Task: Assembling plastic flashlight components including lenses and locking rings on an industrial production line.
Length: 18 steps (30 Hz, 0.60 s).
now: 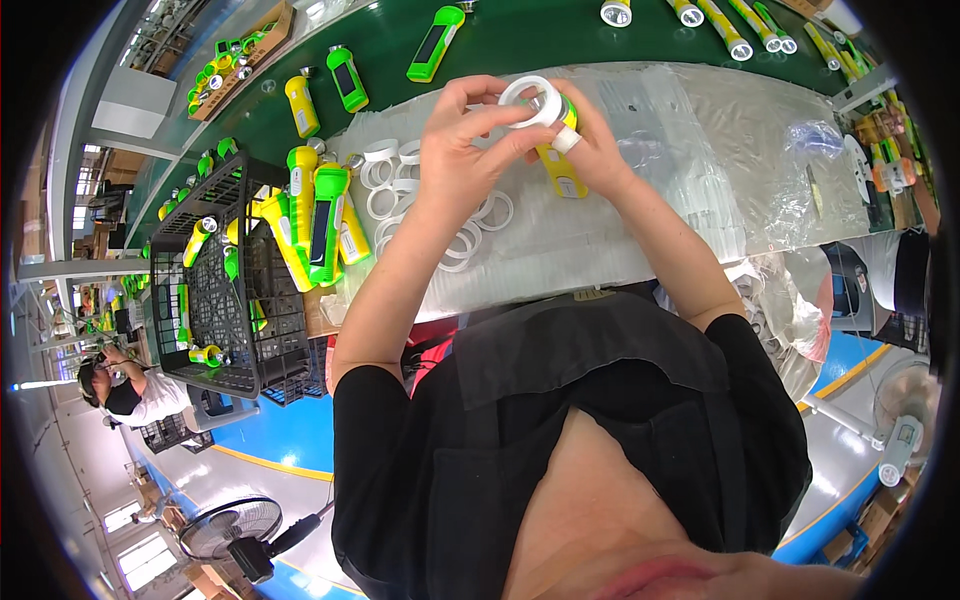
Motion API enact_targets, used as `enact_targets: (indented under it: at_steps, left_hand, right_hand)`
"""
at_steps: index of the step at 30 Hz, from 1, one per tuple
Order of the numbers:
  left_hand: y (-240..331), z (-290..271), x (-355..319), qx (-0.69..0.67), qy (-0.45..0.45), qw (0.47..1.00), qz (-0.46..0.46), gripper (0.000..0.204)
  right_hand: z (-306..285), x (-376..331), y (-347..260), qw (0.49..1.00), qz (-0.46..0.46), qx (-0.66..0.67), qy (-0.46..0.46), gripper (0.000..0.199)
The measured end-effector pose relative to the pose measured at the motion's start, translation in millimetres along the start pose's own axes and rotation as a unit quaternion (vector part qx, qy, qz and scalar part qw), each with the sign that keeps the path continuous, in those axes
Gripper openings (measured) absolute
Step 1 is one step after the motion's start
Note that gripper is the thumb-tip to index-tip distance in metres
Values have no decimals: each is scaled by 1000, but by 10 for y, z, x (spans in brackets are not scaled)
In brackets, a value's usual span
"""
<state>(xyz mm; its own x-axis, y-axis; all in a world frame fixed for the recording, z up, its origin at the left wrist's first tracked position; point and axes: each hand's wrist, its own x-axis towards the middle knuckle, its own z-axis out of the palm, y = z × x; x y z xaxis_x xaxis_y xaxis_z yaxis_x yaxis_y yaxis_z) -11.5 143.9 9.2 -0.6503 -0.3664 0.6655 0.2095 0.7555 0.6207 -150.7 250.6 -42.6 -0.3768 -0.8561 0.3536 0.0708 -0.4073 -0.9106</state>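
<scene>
In front of me, over the plastic-covered tabletop, both hands work at the head end of a yellow and green flashlight (566,182). My left hand (462,142) pinches a white plastic ring (531,81) between thumb and fingers at the lamp end. My right hand (598,150) is closed around the flashlight's body, and a white wrap (566,139) covers part of its thumb. Whether the ring sits fully around the head I cannot tell. Left of the flashlight, partly behind my left forearm, lies a loose pile of white rings (382,203).
A black plastic crate (255,345) with flashlights stands at the left. Several flashlights (326,225) lie beside it on the table edge. More flashlights (737,48) rest on the green belt (560,40) across the far side. A standing fan (240,535) is at the lower left.
</scene>
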Motion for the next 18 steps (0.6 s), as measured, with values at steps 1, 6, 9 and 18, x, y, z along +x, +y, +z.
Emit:
enact_targets:
  at_steps: [1, 6, 9, 18]
  left_hand:
    - [-19, 17, -13, -17, 0, 1000, -14, 26]
    - [15, 44, 62, 24, -20, 999, 20, 26]
    - [88, 64, 113, 13, -55, 998, 16, 29]
    - [207, 417, 197, 12, -156, 988, -17, 38]
  right_hand:
    - [-20, -4, -34, 999, 25, 30, -19, 42]
    - [-154, 37, -79, 999, -30, 18, 11, 53]
    - [-391, 141, -353, 948, -209, -221, -97, 49]
    - [-446, 361, -1546, 769, -27, -552, -322, 41]
